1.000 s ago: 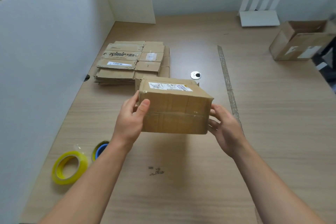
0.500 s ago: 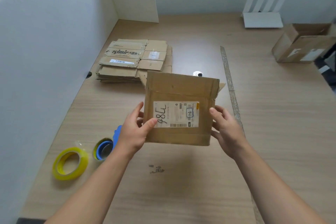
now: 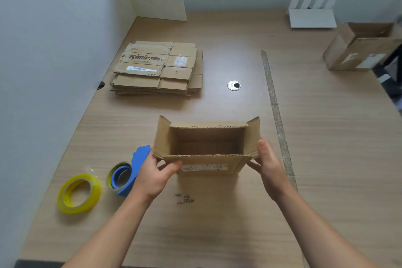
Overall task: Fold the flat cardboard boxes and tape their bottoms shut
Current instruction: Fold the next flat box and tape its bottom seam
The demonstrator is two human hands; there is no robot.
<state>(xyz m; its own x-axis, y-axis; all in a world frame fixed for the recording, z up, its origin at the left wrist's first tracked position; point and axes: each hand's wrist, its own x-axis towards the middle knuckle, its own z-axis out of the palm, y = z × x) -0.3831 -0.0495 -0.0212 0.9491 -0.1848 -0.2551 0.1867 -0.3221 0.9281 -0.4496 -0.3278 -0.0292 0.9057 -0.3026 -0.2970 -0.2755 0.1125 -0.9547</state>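
Observation:
A small folded cardboard box (image 3: 206, 144) stands with its open top facing me, flaps spread outward, a white label on its near wall. My left hand (image 3: 155, 175) grips its near left corner and my right hand (image 3: 268, 164) holds its right side. A stack of flat cardboard boxes (image 3: 158, 67) lies further back on the left. To the left of my left hand rest a blue tape dispenser (image 3: 128, 173) and a yellow tape roll (image 3: 79, 192).
The wooden table (image 3: 326, 137) meets a white partition wall (image 3: 54, 50) along its left side. Another assembled cardboard box (image 3: 361, 47) sits at the far right, a white stand (image 3: 312, 17) at the back, and a round cable grommet (image 3: 234, 85) mid-table.
The box has been turned over in both hands, from taped bottom up, through label facing me, to open top up, and it is now lower, near the table.

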